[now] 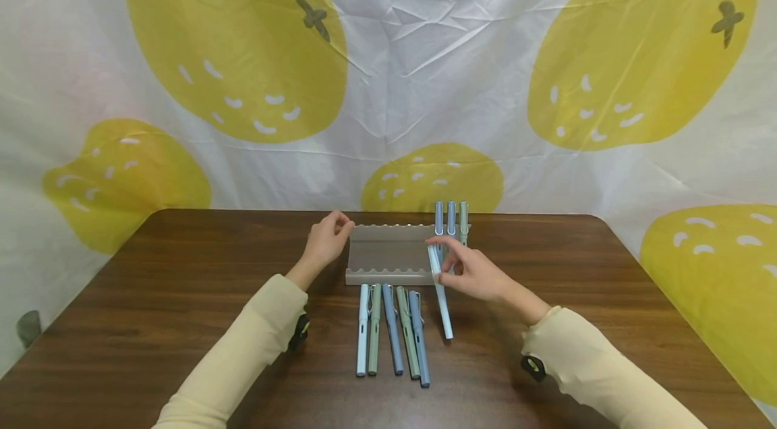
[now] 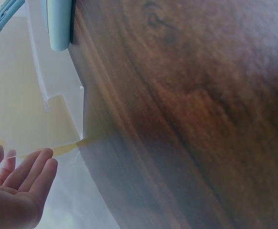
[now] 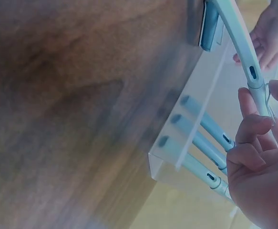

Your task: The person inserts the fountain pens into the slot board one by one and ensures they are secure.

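My right hand (image 1: 476, 272) pinches a light blue pen (image 1: 445, 311) near its capped end, tilted over the front edge of a clear wavy-edged pen rack (image 1: 388, 257). My left hand (image 1: 324, 240) is at the rack's back left corner; in the left wrist view its thumb and a finger pinch the rack's side edge, with the other fingers held out. Three capped pens, two blue (image 1: 439, 218) and one green (image 1: 464, 216), lie in the rack's right end. In the right wrist view their barrels (image 3: 208, 148) show beside my right hand.
In front of the rack lies a row of several pens: a light blue pen (image 1: 361, 334), green pens (image 1: 374, 331) and blue pens (image 1: 393, 334). All stand on a dark wooden table (image 1: 243, 260). Behind it hangs a white cloth (image 1: 388, 78) with yellow fruit prints.
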Demonstrator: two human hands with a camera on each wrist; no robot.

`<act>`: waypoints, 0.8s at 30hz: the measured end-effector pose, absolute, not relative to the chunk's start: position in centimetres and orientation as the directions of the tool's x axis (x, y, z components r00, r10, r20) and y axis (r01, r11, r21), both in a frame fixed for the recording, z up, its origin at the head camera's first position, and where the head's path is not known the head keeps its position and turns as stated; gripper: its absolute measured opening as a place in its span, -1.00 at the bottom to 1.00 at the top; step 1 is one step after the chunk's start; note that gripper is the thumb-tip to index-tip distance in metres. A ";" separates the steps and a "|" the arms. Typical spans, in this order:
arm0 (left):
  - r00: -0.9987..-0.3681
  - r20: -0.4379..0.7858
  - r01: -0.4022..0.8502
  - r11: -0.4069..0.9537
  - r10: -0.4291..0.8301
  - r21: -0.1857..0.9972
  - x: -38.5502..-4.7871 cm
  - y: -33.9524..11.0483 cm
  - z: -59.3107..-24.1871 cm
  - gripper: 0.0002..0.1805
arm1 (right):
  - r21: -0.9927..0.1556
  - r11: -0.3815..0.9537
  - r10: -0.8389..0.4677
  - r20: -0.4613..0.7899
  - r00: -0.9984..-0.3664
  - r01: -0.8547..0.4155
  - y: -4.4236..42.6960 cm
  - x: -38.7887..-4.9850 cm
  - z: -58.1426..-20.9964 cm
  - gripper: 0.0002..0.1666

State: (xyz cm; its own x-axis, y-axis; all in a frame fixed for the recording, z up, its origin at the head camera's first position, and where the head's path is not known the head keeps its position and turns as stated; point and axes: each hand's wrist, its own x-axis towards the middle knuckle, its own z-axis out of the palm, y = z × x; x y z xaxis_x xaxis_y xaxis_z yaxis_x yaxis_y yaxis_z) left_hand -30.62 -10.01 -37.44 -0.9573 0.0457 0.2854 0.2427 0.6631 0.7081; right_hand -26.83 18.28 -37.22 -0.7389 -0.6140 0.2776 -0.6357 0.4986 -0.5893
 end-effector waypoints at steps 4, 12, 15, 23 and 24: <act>-0.957 0.288 0.244 0.664 0.046 0.706 -30.7 -10.0 -37.5 -0.81 | -0.585 0.507 -0.600 0.288 -0.747 -0.633 18.3 -26.9 -36.7 -0.33; -0.962 0.268 0.232 0.664 0.049 0.711 -30.7 -10.1 -37.5 -0.78 | -0.603 0.497 -0.568 0.318 -0.759 -0.624 18.3 -27.4 -35.5 -0.31; -0.963 0.266 0.230 0.663 0.048 0.712 -30.7 -10.1 -37.5 -0.79 | -0.593 0.490 -0.561 0.346 -0.752 -0.638 18.4 -27.8 -35.1 -0.31; -0.962 0.270 0.223 0.668 0.035 0.710 -30.8 -10.1 -37.6 -0.81 | -0.573 0.476 -0.537 0.412 -0.736 -0.668 18.4 -28.7 -34.4 -0.31; -0.962 0.271 0.223 0.669 0.034 0.709 -30.8 -10.1 -37.6 -0.82 | -0.579 0.481 -0.531 0.405 -0.744 -0.658 18.4 -28.7 -34.2 -0.31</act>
